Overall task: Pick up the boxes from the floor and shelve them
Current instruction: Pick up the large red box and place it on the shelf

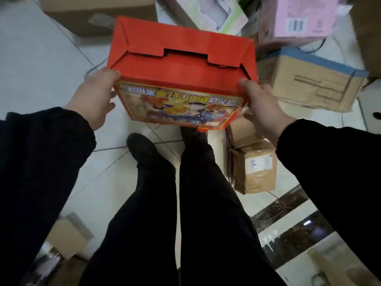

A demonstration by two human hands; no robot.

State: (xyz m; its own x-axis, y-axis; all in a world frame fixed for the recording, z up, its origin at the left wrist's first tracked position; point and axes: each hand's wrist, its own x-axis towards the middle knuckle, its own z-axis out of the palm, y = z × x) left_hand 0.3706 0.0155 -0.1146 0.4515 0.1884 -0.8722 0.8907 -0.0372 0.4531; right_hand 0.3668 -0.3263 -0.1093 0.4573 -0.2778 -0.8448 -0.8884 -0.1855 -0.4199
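Gripping red box (181, 58) ends, left hand (94, 100), right hand (266, 108) curled; taped carton (255, 168), pink box (303, 17) nearby.

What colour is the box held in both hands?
Red-orange box, with a colourful printed picture on its near face; seen in the head view.

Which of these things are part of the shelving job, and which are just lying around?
Part of the job: red box, held by left hand and right hand; taped brown box; pink box; blue-edged carton.
Just lying about: floor cable.
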